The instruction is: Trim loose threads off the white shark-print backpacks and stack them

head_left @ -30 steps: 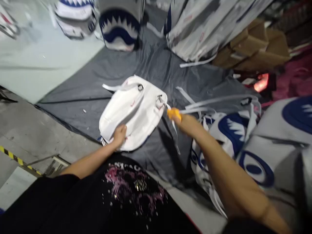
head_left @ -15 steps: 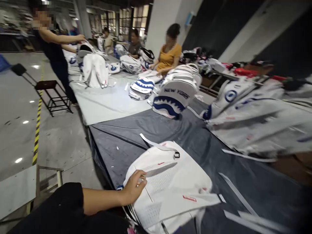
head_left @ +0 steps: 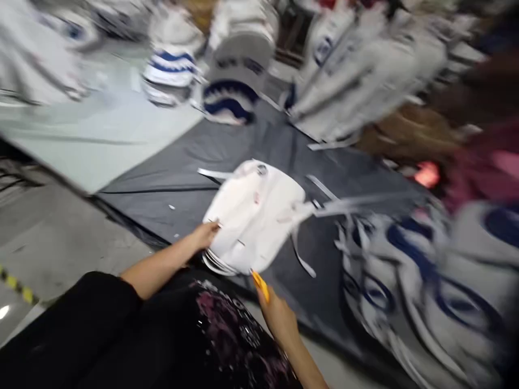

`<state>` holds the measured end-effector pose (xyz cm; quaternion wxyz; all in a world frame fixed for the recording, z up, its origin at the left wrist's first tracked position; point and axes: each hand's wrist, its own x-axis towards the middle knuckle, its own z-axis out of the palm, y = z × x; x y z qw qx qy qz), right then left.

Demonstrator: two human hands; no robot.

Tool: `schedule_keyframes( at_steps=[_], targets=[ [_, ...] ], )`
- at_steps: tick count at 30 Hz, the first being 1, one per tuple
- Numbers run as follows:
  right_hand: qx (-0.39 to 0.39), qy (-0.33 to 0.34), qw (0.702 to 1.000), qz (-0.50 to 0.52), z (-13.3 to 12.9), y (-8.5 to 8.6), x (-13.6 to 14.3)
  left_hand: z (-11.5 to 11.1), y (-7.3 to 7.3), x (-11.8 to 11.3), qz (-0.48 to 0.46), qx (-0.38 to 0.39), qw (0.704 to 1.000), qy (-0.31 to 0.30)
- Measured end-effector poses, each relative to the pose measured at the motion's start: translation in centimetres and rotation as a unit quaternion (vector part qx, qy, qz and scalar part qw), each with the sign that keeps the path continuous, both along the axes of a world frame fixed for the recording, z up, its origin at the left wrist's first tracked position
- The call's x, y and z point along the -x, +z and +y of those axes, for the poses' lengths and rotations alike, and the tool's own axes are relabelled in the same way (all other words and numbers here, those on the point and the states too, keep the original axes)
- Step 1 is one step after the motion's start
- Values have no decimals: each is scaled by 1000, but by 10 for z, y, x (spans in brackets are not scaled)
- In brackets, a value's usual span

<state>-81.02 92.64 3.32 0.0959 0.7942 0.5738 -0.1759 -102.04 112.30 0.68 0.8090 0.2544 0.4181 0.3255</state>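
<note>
A white backpack (head_left: 259, 216) lies on the dark grey table cover, straps and strap panel facing up. At its left edge, my left hand (head_left: 206, 234) has its fingers closed on the fabric. My right hand (head_left: 279, 316) grips a small yellow-handled tool (head_left: 260, 286) with a thin dark tip. That tip meets the near edge of the backpack; blur hides what kind of tool it is. One white strap (head_left: 344, 204) stretches off to the right of the bag, and a shorter one (head_left: 214, 173) sticks out at its upper left.
Several white and blue backpacks (head_left: 405, 281) stand close on the right. More are at the back, including one with a blue toothed pattern (head_left: 231, 102) and a grey-white pile (head_left: 357, 81). A pale table cover (head_left: 93, 135) adjoins the dark cover (head_left: 162, 167) on the left.
The view has swung right and down. My right hand has come into view with the yellow-handled tool. My left hand has gone from resting on the backpack to holding its edge.
</note>
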Motion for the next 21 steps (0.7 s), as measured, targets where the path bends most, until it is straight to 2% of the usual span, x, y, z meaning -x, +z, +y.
schedule_keyframes(
  at_steps=[2, 5, 8, 11, 14, 17, 21],
  targets=[
    [52, -61, 997, 3, -21, 0, 2, 6, -15, -13, 22, 62, 997, -29],
    [80, -104, 991, 16, -26, -1, 4, 7, -25, -9, 62, 105, 992, -14],
    [90, -126, 988, 8, -23, -3, 9, 4, -19, -1, 53, 132, 989, 25],
    [91, -116, 989, 9, -19, -7, 15, 11, -12, -18, -16, 136, 989, 55],
    [70, -100, 992, 24, -14, -15, 15, 24, -15, -40, -72, 156, 985, -19],
    [35, -109, 993, 11, -10, -27, 4, 33, -27, -44, -106, 145, 980, -86],
    [-8, -200, 978, -58, -1, -43, -20, 38, -45, -42, -109, 111, 982, -106]
  ],
)
